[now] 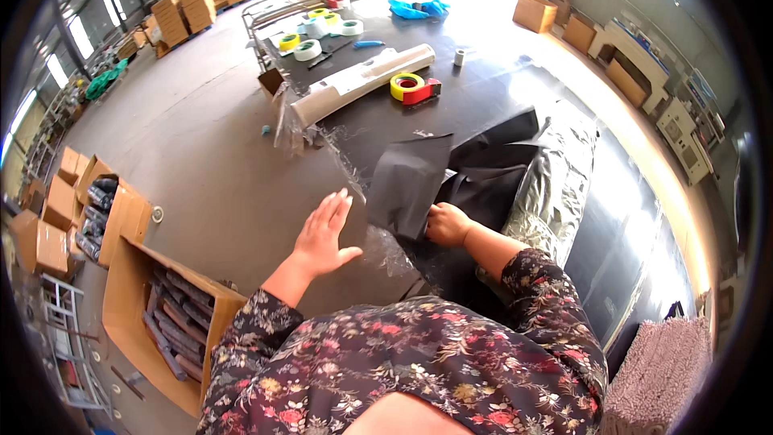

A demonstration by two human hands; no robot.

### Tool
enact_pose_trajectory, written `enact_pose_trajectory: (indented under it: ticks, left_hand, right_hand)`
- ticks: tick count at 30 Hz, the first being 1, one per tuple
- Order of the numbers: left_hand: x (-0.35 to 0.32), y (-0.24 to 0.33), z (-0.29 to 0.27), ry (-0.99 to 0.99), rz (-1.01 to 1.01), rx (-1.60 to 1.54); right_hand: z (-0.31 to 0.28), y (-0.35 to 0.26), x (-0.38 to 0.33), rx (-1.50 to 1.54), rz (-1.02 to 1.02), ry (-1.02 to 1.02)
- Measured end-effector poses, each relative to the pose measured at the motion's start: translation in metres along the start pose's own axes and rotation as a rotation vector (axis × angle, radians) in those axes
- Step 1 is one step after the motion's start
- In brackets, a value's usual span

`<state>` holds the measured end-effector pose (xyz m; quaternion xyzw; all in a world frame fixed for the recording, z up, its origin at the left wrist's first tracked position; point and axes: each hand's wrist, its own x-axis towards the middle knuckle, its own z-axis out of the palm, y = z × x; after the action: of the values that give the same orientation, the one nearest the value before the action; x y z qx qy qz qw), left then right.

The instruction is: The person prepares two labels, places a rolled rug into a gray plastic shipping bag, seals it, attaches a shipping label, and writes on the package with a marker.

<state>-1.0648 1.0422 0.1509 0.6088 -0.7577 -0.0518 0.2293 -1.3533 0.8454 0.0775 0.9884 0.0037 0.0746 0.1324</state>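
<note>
My right hand [448, 225] is closed on the lower edge of a flat black sheet [409, 181], perhaps a bag, which stands up from the table. My left hand [322, 235] is held in the air to the left of it, fingers stretched out, touching nothing. More folded black material [491, 153] lies just behind and right of my right hand. Beside that rests a long bundle [555, 181] in shiny, crinkled clear plastic. A scrap of clear film [386, 250] hangs at the table edge between my hands.
On the dark table [499, 93] lie a roll of film [366, 84], a red tape dispenser [423, 93] with yellow tape, several tape rolls [307, 50] and a blue plastic bag [419, 9]. An open carton [121, 314] of dark rolled pieces stands at left; a pinkish shaggy mat [659, 370] is at lower right.
</note>
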Motion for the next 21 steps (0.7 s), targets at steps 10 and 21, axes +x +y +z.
enact_pose_trajectory:
  ticks: [10, 21]
  left_hand:
    - [0.189, -0.045, 0.088, -0.751, 0.590, 0.213]
    - [0.214, -0.158, 0.168, -0.480, 0.938, 0.085]
  right_hand:
    - [-0.038, 0.017, -0.011, 0.644, 0.921, -0.656]
    - [0.012, 0.001, -0.011, 0.399, 1.739, -0.633]
